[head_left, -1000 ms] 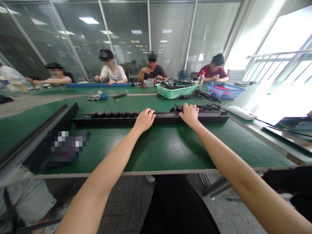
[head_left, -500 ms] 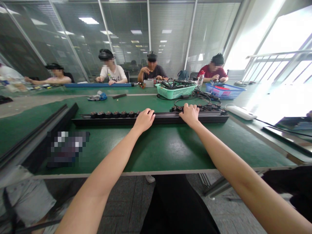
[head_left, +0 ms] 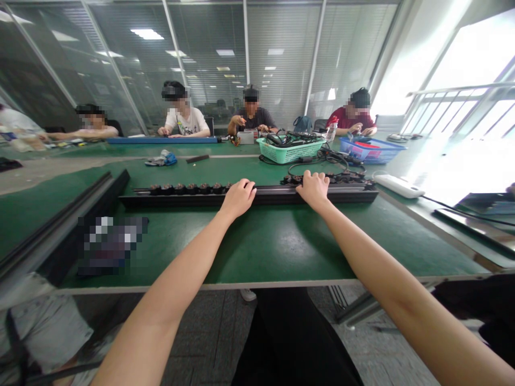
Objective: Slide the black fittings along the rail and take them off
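A long black rail [head_left: 185, 201] lies crosswise on the green table in front of me. Along its left half stands a row of small round black parts [head_left: 192, 188] with brownish tops. My left hand [head_left: 238, 197] is closed over the rail near its middle, fingers curled across the top and their undersides hidden. Further right, my right hand [head_left: 314, 187] grips the same rail from above, its fingertips over the far edge. Behind the right hand, a heap of dark parts [head_left: 346, 177] lies against the back of the rail.
Another long black rail [head_left: 86, 222] lies at the left. A green basket of cables [head_left: 290, 153], a blue basket [head_left: 372, 153] and a white power strip [head_left: 398, 185] are at the right. Gloves [head_left: 161, 158] lie further back. Several people sit across the table.
My hands and the rail stay in place. Across the table, the person in the middle has shifted a raised hand slightly, and the person in white has moved a hand.
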`<state>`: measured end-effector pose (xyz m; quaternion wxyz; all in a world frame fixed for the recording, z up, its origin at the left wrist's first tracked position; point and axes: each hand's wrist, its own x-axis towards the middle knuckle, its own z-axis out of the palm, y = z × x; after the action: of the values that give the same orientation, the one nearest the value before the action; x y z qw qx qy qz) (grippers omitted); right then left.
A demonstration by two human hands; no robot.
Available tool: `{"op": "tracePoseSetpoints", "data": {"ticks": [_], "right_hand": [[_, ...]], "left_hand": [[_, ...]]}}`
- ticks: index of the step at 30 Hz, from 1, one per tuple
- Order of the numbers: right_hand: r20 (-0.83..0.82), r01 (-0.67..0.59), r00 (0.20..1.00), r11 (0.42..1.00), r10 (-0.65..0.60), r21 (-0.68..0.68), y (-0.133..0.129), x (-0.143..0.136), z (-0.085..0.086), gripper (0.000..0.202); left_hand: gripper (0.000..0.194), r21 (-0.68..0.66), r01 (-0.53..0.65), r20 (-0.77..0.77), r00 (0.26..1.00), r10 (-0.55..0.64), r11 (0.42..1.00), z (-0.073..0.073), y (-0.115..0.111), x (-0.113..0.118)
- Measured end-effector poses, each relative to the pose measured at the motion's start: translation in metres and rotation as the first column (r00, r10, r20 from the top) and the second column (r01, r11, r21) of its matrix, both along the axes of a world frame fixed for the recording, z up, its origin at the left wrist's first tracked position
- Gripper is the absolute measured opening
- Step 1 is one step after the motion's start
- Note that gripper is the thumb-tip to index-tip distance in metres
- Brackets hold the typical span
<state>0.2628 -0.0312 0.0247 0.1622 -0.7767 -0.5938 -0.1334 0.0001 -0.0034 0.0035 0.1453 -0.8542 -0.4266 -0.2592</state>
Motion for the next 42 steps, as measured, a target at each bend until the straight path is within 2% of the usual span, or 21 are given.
{"op": "tracePoseSetpoints", "data": {"ticks": [19, 42], "right_hand": [[-0.009, 0.018, 1.000, 0.999, -0.018, -0.044, -0.0036, 0.0002, 0.0052, 0.038], [-0.012, 0.012, 1.000, 0.999, -0.012, -0.043, 0.0003, 0.0071, 0.0031, 0.040]], "left_hand": [[0.039, 0.015, -0.008, -0.020, 1.000, 0.009, 1.000, -0.0002, 0.0005, 0.0000], [0.039, 0.002, -0.002, -0.004, 1.000, 0.002, 1.000, -0.0008, 0.0017, 0.0000]]}}
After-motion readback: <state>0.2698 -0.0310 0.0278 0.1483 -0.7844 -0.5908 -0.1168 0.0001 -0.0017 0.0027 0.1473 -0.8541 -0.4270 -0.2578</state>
